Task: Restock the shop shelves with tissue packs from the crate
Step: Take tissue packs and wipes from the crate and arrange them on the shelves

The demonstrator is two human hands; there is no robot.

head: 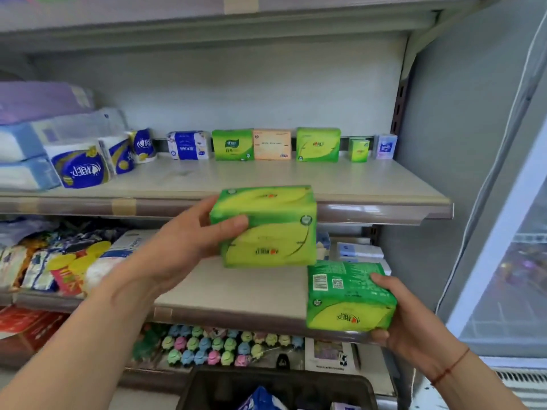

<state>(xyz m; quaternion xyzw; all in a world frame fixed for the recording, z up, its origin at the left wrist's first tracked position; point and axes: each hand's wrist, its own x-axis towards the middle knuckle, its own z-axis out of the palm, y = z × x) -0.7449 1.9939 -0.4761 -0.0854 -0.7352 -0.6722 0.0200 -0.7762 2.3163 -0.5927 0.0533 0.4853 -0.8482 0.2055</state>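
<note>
While the left hand [189, 241] clasps the upper pack [272, 229] and the right hand [414, 324] the lower pack [349, 297], both seem light, squashy — grip the ends.

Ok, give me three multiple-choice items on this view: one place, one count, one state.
1. The orange pack stands: A in a hand; B between two green packs at the back of the shelf; C at its front edge.
2. Packs held in hands: A none; B one; C two.
3. The left hand: A hangs open; B grips a pack; C presses the shelf.
Answers: B, green packs flank it; C, the left hand holds the upper pack, the right hand the lower pack; B, it curls round the upper pack.
</note>
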